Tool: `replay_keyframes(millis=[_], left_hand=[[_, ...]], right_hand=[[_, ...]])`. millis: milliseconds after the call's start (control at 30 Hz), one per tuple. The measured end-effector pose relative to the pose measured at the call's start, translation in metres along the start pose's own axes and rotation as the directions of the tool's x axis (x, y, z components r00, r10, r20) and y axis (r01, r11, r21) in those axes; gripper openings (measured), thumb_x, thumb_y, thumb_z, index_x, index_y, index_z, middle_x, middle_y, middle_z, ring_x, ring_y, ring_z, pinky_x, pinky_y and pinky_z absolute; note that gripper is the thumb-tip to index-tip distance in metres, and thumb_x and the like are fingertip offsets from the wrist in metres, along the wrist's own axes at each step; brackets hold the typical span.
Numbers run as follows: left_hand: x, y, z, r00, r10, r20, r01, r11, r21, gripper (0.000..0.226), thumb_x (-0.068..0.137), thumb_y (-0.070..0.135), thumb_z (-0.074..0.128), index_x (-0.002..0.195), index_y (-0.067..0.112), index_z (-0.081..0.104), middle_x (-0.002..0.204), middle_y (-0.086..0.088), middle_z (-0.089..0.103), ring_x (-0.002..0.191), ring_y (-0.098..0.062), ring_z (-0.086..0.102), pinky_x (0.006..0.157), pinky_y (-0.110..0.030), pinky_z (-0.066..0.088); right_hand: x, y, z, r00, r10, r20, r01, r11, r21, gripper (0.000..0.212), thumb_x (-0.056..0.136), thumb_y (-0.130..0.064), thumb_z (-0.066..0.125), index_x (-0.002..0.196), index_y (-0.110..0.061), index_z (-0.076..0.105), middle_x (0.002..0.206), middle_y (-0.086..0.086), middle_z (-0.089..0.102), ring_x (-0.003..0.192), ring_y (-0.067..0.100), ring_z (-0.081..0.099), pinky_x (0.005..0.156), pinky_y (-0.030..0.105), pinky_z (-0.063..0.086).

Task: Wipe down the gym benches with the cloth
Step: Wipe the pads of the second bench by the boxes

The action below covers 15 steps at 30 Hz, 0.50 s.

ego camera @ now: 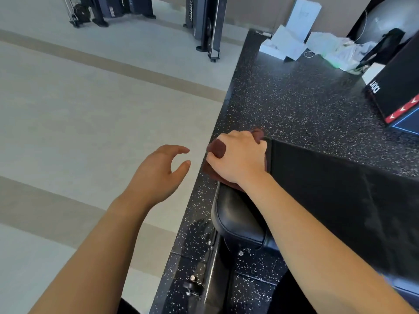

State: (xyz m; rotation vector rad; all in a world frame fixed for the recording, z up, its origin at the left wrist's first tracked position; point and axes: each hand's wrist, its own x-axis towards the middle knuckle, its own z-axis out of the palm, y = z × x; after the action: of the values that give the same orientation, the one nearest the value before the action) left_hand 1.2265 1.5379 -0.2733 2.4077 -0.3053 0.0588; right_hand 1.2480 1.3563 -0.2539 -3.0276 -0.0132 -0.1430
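Two hands in view, well apart. Right hand [240, 155] lies knuckles up on the maroon cloth [217, 149], fingers curled over it and thumb tucked at its near-left edge. The cloth is bunched under the palm, with one fold showing past the fingertips and another beside the thumb.

Cloth position: far-left corner of the gym bench. The broad matte black pad [340, 189] runs off to the right of my right hand. A smaller glossy black pad [238, 214] lies under my right wrist and forearm. I cannot tell whether the cloth rests on the broad pad's corner, on the glossy pad's far tip, or across both.

Left hand [156, 173] holds nothing. Its fingers are loosely spread, thumb and forefinger parted, and it hovers left of the right hand over the pale floor [90, 109], off the bench altogether. Speckled rubber flooring [294, 98] lies beyond my right fingertips.

Judgement: the step in hand is the wipe itself, with the cloth at one end of the padding. How much has been covered cannot be read from the surface.

Next move, as I see it: flatten the cloth under the palm, press down, and draw it along the broad pad to the right of my hand in overlapping passes. Then do the glossy pad beneath my wrist. The bunched cloth covers little area, so spreading it first should help.
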Motion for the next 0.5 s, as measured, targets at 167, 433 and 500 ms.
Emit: replay_keyframes(millis=[167,433,500], left_hand=[[-0.001,-0.003,-0.009,1.0,-0.022,-0.02,0.022,1.0,0.006,0.032,0.092,0.033,0.05,0.123,0.025,0.055,0.129,0.005,0.054,0.114,-0.01,0.05,0.084,-0.02,0.035],[0.0,0.044,0.025,0.97,0.214,0.114,-0.213,0.977,-0.021,0.038,0.087,0.041,0.041,0.118,0.025,0.057,0.122,0.005,0.056,0.111,-0.013,0.052,0.09,-0.024,0.04],[-0.005,0.058,0.044,0.944,0.295,0.15,-0.293,0.955,-0.038,0.04,0.086,0.041,0.038,0.116,0.025,0.059,0.12,0.007,0.056,0.109,-0.012,0.052,0.092,-0.029,0.043]], right_hand=[[-0.063,-0.012,-0.002,0.999,-0.021,-0.041,0.026,0.992,0.127,0.037,0.079,-0.06,0.046,0.102,-0.035,0.06,0.11,-0.015,0.058,0.112,0.013,0.045,0.081,0.04,0.031],[-0.139,0.048,-0.011,0.916,0.308,-0.257,-0.21,0.914,0.348,0.031,0.077,-0.057,0.049,0.097,-0.038,0.064,0.114,-0.019,0.06,0.112,0.011,0.053,0.089,0.045,0.044],[-0.128,0.057,-0.011,0.885,0.372,-0.28,-0.256,0.891,0.374,0.03,0.078,-0.056,0.051,0.096,-0.037,0.064,0.112,-0.016,0.062,0.109,0.015,0.055,0.088,0.047,0.046]])
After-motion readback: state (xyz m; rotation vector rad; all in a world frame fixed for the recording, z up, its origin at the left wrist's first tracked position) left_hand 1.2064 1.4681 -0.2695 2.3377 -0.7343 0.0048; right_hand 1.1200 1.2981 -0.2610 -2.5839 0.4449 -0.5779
